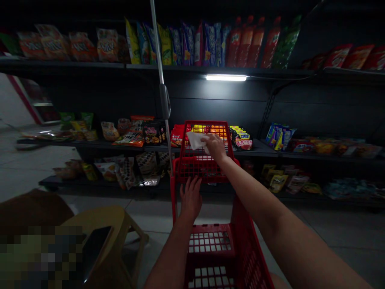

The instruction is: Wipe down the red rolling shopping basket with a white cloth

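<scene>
Past the red cart (204, 172), snack shelves (72, 63) stand.

Long dark metal store shelves (192, 68) run across three levels. The top one carries orange snack bags (81, 46), tall blue-and-yellow pouches (180, 44) and red plastic-wrapped packs (246, 44); the lower two hold smaller bright snack packets (150, 134). Below them, a pale tiled floor (144, 212) bears a red wire shopping trolley (240, 241) and a tan plastic stool (99, 218), with a black phone (96, 249) lying on the stool.
</scene>
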Demonstrator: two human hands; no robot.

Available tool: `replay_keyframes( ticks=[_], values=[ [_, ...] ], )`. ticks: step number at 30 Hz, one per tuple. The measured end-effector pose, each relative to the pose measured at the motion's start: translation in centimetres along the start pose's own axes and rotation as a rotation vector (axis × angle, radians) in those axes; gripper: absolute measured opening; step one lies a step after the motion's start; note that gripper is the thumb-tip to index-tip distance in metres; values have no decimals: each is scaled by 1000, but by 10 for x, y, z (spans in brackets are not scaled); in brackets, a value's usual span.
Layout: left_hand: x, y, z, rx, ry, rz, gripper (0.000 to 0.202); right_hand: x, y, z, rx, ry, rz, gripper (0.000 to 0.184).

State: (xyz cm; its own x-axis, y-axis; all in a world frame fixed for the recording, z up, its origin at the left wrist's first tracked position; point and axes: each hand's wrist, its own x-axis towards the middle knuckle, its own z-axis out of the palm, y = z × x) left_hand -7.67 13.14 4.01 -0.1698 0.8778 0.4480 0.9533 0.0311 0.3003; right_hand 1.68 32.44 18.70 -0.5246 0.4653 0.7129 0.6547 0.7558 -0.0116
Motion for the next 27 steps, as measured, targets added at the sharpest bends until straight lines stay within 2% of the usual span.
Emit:
replay_keyframes(
  ticks=[2, 3, 7, 9, 12, 15, 17, 18, 20, 22, 25, 27],
  values=[
    [1, 1, 0, -5, 0, 0, 69, -10, 3, -2, -17, 48, 115, 33],
    [1, 1, -1, -7, -2, -1, 69, -22, -1, 0, -10, 20, 91, 32],
    [2, 2, -3, -14, -16, -15, 69, -85, -35, 9, 57, -259, -277, 23],
    [1, 2, -2, -10, -17, -27, 69, -104, -39, 8, 57, -322, -347, 22],
    [0, 1, -1, 1, -11, -14, 70, -99, -14, -1, 18, -264, -270, 23],
    [-1, 0, 0, 5, -13, 2, 70, -75, 30, -10, -38, -72, -59, 27],
    [-1, 0, 0, 1, -14, 11, 70, -63, 50, -11, -53, 57, 100, 31],
    [0, 0, 0, -1, -12, 15, 70, -60, 53, -10, -53, 105, 163, 32],
    [0, 0, 0, -4, -6, 13, 70, -65, 43, -3, -49, 144, 223, 33],
    [1, 0, 0, -3, -12, -3, 69, -81, 18, 5, -31, 63, 131, 33],
    [2, -1, -1, 5, -31, -30, 69, -110, -19, 13, 35, -202, -202, 29],
    [1, -2, -3, 9, -38, -34, 70, -122, -22, 9, 51, -284, -301, 28]
  ],
)
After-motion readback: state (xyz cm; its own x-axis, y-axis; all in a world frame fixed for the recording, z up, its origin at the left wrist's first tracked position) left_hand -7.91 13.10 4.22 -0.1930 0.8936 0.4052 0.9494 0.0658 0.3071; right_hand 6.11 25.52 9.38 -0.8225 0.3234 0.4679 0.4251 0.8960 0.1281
